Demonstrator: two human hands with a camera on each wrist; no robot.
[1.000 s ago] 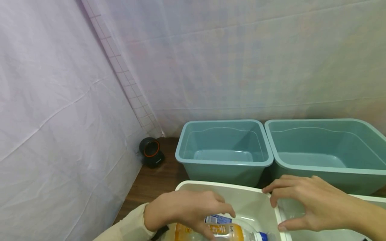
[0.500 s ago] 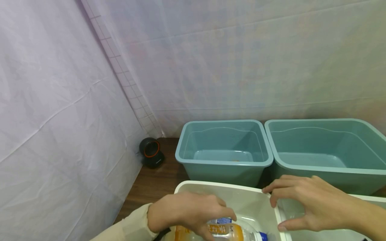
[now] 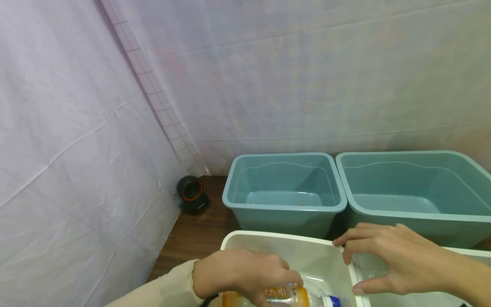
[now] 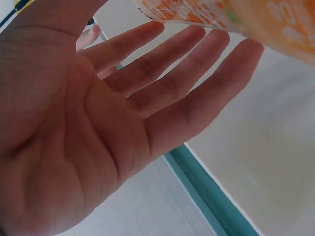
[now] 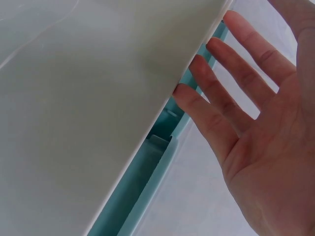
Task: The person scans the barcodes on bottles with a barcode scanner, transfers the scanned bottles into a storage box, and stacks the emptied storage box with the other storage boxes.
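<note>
A clear bottle with an orange label [image 3: 285, 294] and a blue cap lies in the left white bin [image 3: 268, 238] at the bottom of the head view. My left hand [image 3: 281, 279] is laid over it. In the left wrist view the left hand [image 4: 162, 83] is flat with straight fingers, whose tips touch the orange label [image 4: 256, 14]. My right hand [image 3: 347, 266] hovers over the rim between the two white bins, fingers spread and holding nothing. In the right wrist view the right hand [image 5: 231, 98] shows an open palm with fingertips beside the white bin wall [image 5: 98, 98].
Two empty teal bins [image 3: 284, 207] [image 3: 414, 215] stand side by side behind the white bins. A second white bin [image 3: 466, 252] sits at the right. A black round device with an orange ring [image 3: 192, 194] stands in the corner on the wooden table [image 3: 195, 234]. White cloth covers the walls.
My left hand has sunk a little onto the bottle and now hides the blue and white item seen behind it. The right hand has stayed in place.
</note>
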